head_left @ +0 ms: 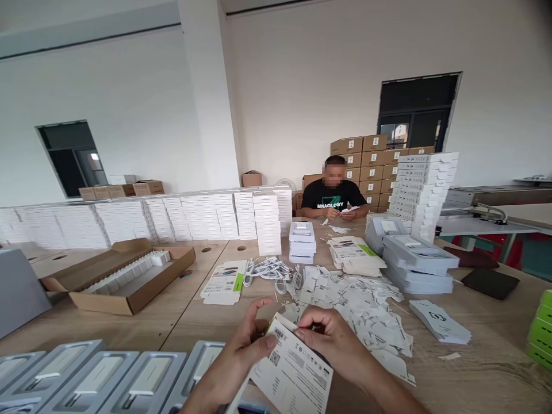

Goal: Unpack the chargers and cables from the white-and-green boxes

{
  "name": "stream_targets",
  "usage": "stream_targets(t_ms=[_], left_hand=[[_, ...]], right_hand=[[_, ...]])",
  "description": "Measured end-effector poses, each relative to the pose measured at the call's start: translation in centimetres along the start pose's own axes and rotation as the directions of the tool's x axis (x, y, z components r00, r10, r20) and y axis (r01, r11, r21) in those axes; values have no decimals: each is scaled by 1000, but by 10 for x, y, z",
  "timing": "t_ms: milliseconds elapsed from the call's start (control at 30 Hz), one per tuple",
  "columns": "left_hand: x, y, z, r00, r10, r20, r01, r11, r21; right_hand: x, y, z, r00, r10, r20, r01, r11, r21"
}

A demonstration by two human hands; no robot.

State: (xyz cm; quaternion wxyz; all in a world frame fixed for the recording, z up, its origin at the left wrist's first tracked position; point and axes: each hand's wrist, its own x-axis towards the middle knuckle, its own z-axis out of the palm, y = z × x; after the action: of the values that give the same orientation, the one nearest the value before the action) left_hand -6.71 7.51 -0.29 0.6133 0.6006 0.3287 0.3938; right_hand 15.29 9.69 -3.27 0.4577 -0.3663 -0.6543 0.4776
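Note:
Between my hands, close to the camera, is a white printed cardboard box (297, 368) with a barcode, a QR code and small text on its face. My left hand (248, 351) grips its left edge, thumb on the printed side and index finger raised. At the top edge my right hand (328, 339) pinches the card near a flap. The box's lower end runs out of view. Beyond my hands lie a heap of white paper scraps (345, 305), several coiled white cables (273, 269) and flat printed box sleeves (224, 280).
Grey trays (97, 376) with white devices line the front left. An open brown carton (129, 287) holds small white blocks. Stacked white boxes (194, 215) form a long row behind. At right are leaflets (440, 321), a black pouch (490, 283) and green boxes (541, 328). A co-worker (334, 195) sits opposite.

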Motion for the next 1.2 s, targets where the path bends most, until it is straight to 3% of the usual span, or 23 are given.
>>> stream_targets(t_ms=[67, 267, 467, 667, 800, 1000, 1200], left_hand=[[0, 1, 0, 1000, 3, -5, -3, 1000, 26], [2, -2, -2, 1000, -14, -4, 14, 999, 47], [4, -5, -4, 999, -13, -36, 11, 997, -78], [13, -10, -4, 984, 63, -166, -90, 982, -163], [18, -16, -6, 971, 89, -223, -125, 981, -150], [23, -22, -14, 940, 117, -321, -173, 973, -152], [16, -13, -6, 940, 131, -314, -178, 976, -126]], right_hand=[[-1, 0, 1, 1000, -29, -9, 29, 999, -33], [-2, -1, 4, 999, 45, -1, -45, 999, 19], [-5, -14, 1, 997, -61, 52, 63, 997, -36], [-3, -7, -3, 975, 220, -33, -205, 945, 255], [-3, -10, 1, 986, 164, -23, -150, 944, 294], [-10, -15, 1, 982, 185, 42, -189, 932, 310], [-5, -4, 7, 982, 185, 41, -186, 901, 393]])
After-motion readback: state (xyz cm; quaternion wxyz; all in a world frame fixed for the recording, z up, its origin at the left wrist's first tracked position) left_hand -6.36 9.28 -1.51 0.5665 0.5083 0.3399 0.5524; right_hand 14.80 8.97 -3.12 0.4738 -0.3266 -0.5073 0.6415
